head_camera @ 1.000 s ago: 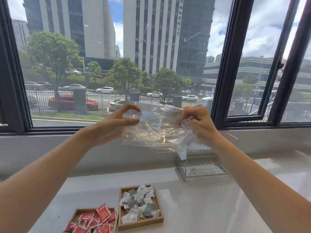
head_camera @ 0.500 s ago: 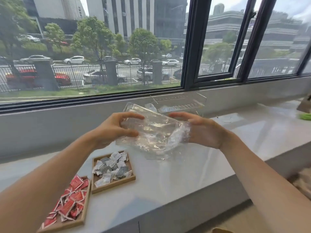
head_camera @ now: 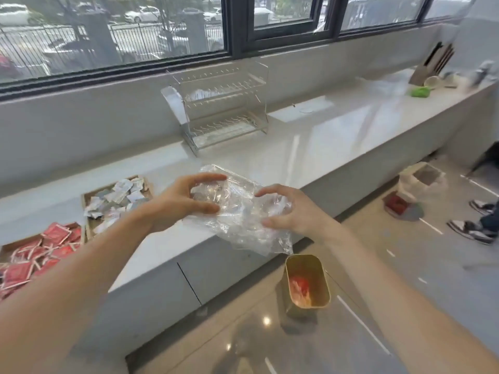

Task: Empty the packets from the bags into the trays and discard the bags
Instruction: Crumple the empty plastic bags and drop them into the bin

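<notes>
A crumpled clear plastic bag (head_camera: 240,211) hangs between my hands over the counter's front edge. My left hand (head_camera: 181,201) pinches its left side with thumb and fingers. My right hand (head_camera: 291,211) grips its right side. The bag looks empty. On the counter at the left, a wooden tray (head_camera: 86,197) holds silver and white packets (head_camera: 116,201). Beside it, nearer me, a second wooden tray (head_camera: 8,247) holds red packets (head_camera: 35,255). On the floor below the bag stands a gold bin (head_camera: 324,273) with something red inside.
A clear acrylic rack (head_camera: 221,103) stands on the white counter (head_camera: 324,141) under the window. A knife block (head_camera: 429,68) and a green object (head_camera: 420,91) sit at the far right. A lined bin (head_camera: 421,182) and another person's shoes (head_camera: 475,228) are on the floor at right.
My view has swung down and to the right, bringing the floor and gold bin into sight. Both hands have carried the bag lower, from window height to the counter's front edge.
</notes>
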Tool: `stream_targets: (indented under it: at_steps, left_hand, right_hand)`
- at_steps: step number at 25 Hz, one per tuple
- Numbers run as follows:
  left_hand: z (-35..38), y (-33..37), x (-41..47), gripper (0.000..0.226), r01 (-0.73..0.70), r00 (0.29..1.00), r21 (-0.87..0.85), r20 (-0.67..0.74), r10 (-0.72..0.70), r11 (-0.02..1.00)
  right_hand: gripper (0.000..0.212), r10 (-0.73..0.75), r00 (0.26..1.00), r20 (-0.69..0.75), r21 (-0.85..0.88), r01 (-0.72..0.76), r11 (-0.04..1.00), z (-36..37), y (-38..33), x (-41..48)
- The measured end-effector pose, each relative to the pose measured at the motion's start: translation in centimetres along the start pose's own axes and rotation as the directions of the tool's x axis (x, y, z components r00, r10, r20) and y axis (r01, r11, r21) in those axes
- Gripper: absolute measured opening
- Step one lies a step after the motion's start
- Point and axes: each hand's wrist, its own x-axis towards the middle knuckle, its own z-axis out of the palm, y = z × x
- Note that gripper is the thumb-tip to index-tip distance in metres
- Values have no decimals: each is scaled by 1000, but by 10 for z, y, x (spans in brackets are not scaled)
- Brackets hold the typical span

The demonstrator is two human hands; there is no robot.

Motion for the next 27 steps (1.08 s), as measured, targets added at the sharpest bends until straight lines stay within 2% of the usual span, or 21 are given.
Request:
stream_targets:
  at_steps: [3, 6, 11, 16, 20, 24, 27]
  left_hand:
    - [44, -24, -14, 62, 1, 991, 13, 135, -3, 1000]
    - [96, -59, -26, 62, -28, 967, 95, 254, 3, 995]
    - [187, -95, -28, 64, -36, 947, 183, 320, -25, 982]
    - [263, -114, -5, 56, -4, 957, 323, 277, -91, 946]
    - [318, -127, 35, 59, 45, 961, 433, 228, -158, 900]
    - [380, -138, 91, 62, 81, 956, 581, 183, -228, 810]
    - [423, -151, 128, 63, 71, 937, 668, 211, -280, 741]
  right_hand:
    - [39, 140, 990, 14, -59, -139, 988, 8, 27, -56]
    - [37, 231, 971, -58, -189, -238, 953, 30, 61, -114]
    - [42, 334, 926, -178, -318, -375, 870, 41, 129, -181]
    - [46, 403, 884, -238, -276, -460, 844, 38, 195, -211]
    - [48, 462, 846, -267, -175, -514, 840, 21, 260, -218]
    - [49, 526, 798, -294, -86, -570, 817, 0, 332, -218]
    - [49, 586, 751, -303, -23, -621, 784, -13, 379, -214]
